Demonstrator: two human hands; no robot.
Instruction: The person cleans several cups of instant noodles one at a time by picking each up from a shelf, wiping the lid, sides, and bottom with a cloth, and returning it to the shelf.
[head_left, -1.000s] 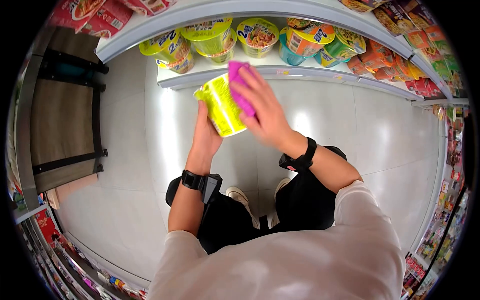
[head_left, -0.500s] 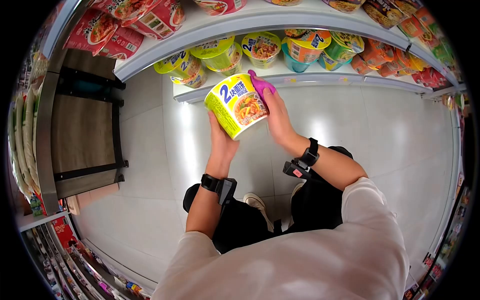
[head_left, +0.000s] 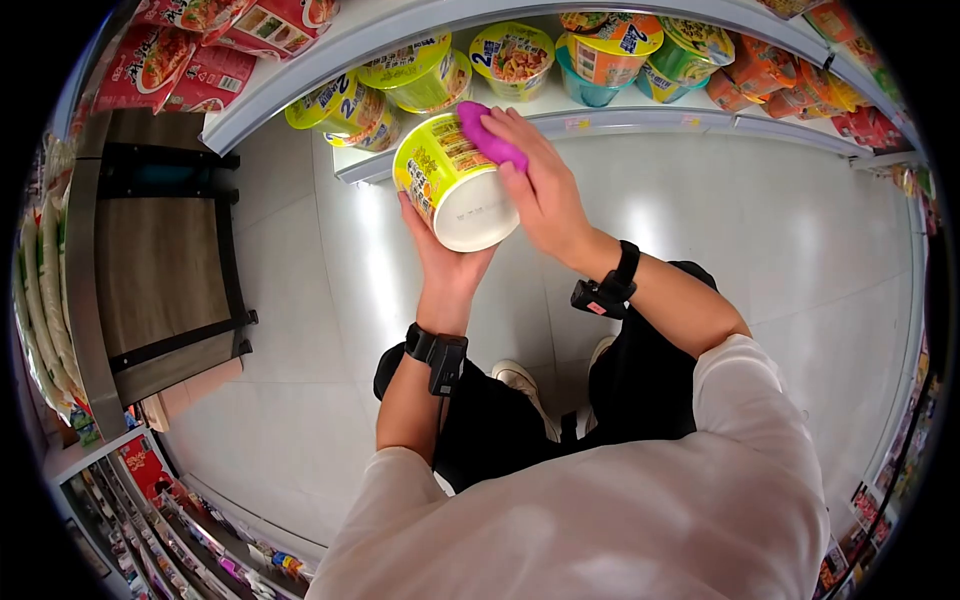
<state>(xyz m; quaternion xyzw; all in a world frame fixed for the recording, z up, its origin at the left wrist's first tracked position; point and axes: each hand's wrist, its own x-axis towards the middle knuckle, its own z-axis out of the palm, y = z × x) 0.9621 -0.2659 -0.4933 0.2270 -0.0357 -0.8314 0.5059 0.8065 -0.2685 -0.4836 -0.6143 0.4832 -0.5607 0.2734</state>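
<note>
A yellow-green instant noodle tub (head_left: 425, 165) is held in front of the lower shelf, tilted so that its white bottom with small print faces me. My left hand (head_left: 445, 260) grips the tub from below and from its left side. My right hand (head_left: 540, 185) holds a purple cloth (head_left: 490, 137) against the tub's upper right side, its fingers bent over the cloth. Similar yellow-green tubs (head_left: 512, 60) stand on the shelf just beyond.
The lower shelf's edge (head_left: 620, 122) runs across the front, with orange packs (head_left: 790, 85) at the right. Red noodle tubs (head_left: 150, 65) sit at the upper left. A brown panelled stand (head_left: 160, 275) is at the left, and tiled floor (head_left: 760, 230) lies below.
The tub has turned so its white bottom now shows instead of the front label. My right hand and the cloth have moved left over its side. The shelf appears nearer the top.
</note>
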